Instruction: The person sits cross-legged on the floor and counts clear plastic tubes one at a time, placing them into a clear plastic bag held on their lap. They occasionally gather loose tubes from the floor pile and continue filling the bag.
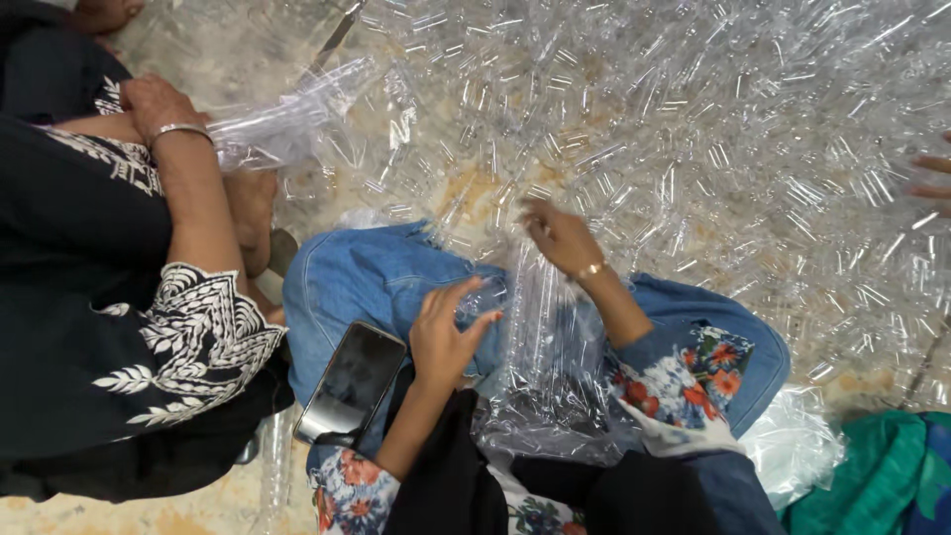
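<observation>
I sit cross-legged on the floor in blue jeans. A clear plastic bag (pixel 545 347) partly filled with clear plastic tubes lies in my lap. My left hand (pixel 446 332) rests at the bag's left edge, fingers spread, touching the plastic. My right hand (pixel 560 236) reaches forward to the near edge of a big heap of loose clear tubes (pixel 674 129) that covers the floor ahead; its fingers are curled among the tubes, and whether they grip any is unclear.
A dark phone (pixel 350 381) lies on my left thigh. A person in black embroidered clothing (pixel 109 327) sits at my left, their hand (pixel 154 104) on another clear bag (pixel 282 124). Someone's fingers (pixel 931 178) show at the right edge. Green cloth (pixel 872 476) lies lower right.
</observation>
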